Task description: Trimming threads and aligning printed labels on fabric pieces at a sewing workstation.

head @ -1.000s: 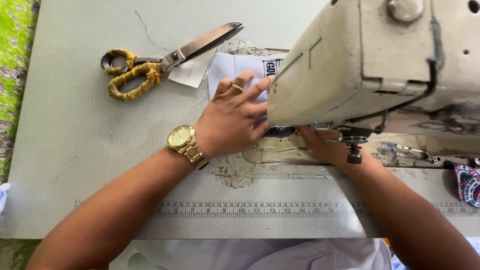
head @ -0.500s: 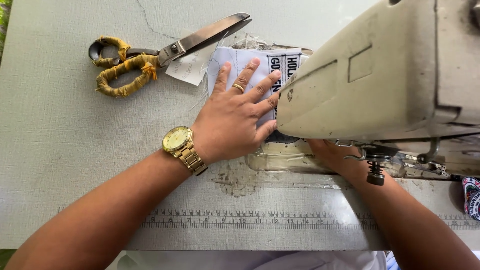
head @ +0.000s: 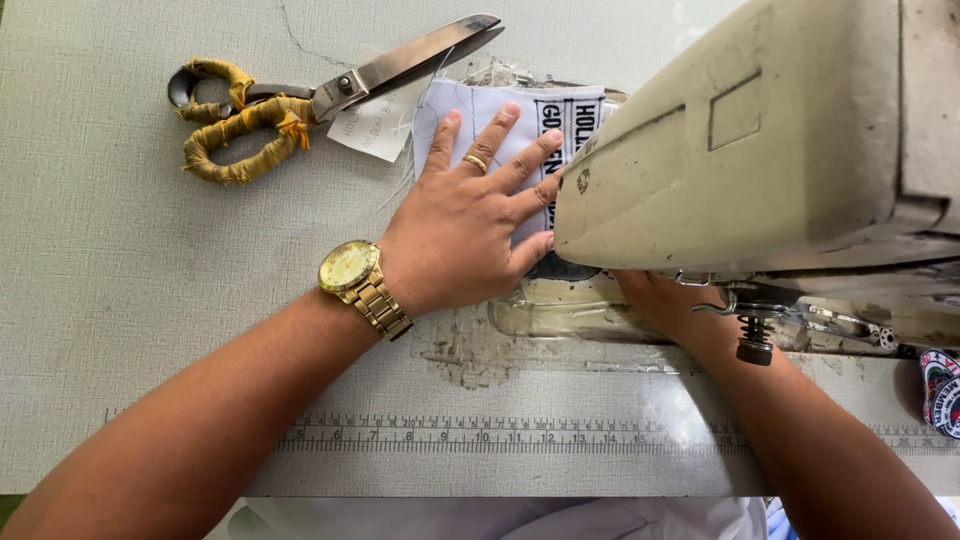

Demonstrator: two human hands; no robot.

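**Pressing the white cloth flat beside the machine head**

Pinning the white fabric piece [head: 470, 110] to the counter [head: 120, 300], my left hand [head: 465, 235] lies palm down with fingers spread; it is a flat press, nothing clenched or pinched. The fingertips fan from about eleven to two o'clock, and the cloth runs out from under them toward twelve and one o'clock, where a black-printed label panel [head: 572, 125] lies against the sewing machine head [head: 760, 150]. The cloth's long side seems to run from nine to three o'clock, across my fingers and under the machine.

My right hand [head: 670, 305] sits at three o'clock from the left one, tucked beneath the machine body. It is nearer the needle area, but whether its grip is closed on the cloth or merely resting I cannot tell; fingers and needle are both hidden.

Farther out, at ten o'clock, the scissors [head: 330, 95] lie with cord-wrapped yellow handles, blades pointing toward one o'clock and resting on a small paper tag [head: 375, 130], near the cloth's left edge. A ruler strip [head: 480, 437] runs along the counter edge at six o'clock. A round patterned thing [head: 942, 392] is cut off at the right border.
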